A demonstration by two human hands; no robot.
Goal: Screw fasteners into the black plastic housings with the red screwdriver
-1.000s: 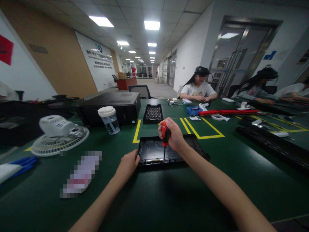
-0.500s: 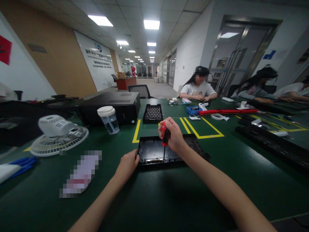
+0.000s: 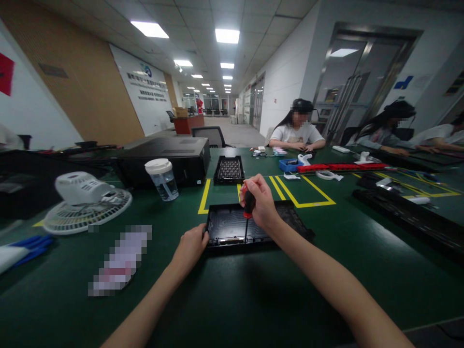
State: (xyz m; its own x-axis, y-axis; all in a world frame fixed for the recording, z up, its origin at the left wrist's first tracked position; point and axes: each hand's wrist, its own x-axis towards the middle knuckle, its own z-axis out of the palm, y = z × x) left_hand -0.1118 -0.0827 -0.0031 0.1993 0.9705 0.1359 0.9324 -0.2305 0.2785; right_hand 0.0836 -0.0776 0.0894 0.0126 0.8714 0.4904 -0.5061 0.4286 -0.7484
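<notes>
Shallow black casing panel (image 3: pixel 226 222): lies flat, hollow side up, between the near and far edges of the green tabletop (image 3: pixel 224 299). Left hand (image 3: pixel 190 243): closed on the panel's left end by the near corner, thumb at the rim. Right hand (image 3: pixel 264 200): wrapped firmly around the handle of a red-and-black screwdriver (image 3: pixel 248 207); shank pointing down, nearly upright, to the panel's near side, just right of a narrow silvery strip (image 3: pixel 232 240); exact contact at the tip too small to tell. Beyond the panel, toward the far edge: small black tray with gridded interior (image 3: pixel 229 170); yellow tape markings (image 3: pixel 315 204); blue bin (image 3: pixel 289 166); long red strip (image 3: pixel 340 167). To the left: large black box-shaped housing (image 3: pixel 163 157); clear cup with white lid (image 3: pixel 163 181); white fan head (image 3: pixel 78 186), resting on its round guard. To the right: long black panel (image 3: pixel 406 224). At the far edge: seated co-worker in white shirt (image 3: pixel 295 136).
</notes>
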